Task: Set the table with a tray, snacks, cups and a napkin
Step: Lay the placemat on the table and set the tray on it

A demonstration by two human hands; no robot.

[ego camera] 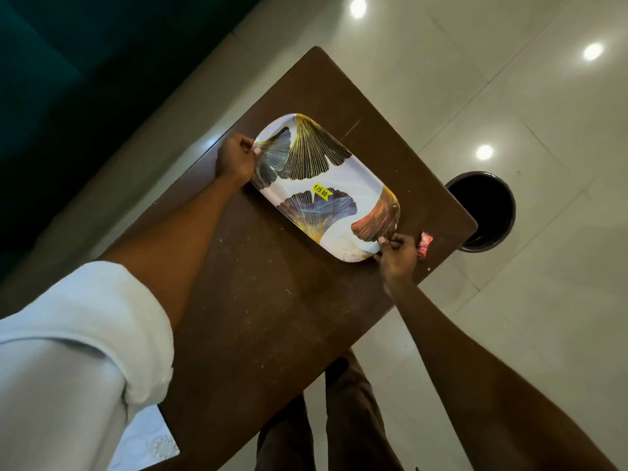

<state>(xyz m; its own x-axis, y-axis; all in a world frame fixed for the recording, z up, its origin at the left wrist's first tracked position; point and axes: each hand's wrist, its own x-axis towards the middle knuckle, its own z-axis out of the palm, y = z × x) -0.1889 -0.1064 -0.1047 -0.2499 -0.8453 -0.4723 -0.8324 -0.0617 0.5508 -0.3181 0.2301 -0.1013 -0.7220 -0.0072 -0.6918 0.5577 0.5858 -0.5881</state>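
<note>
- tray [326, 185] flat on brown table [255, 300], nothing on it but a yellow price sticker [321, 191]
- left hand [234, 159] grips tray's far end, right hand [396, 254] grips near end
- small red packet [423, 244] on table just beside right hand
- dark bin [482, 210] on floor past table edge, contents not visible

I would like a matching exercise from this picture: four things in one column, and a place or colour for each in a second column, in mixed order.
Things:
1. tray
2. price sticker
3. red packet
4. black bin

Descriptions:
a. on the floor beside the table
b. yellow, stuck on the tray
c. held at both ends by the left hand and right hand
d. on the table, near the right hand

Pairs: 1-c, 2-b, 3-d, 4-a
</note>
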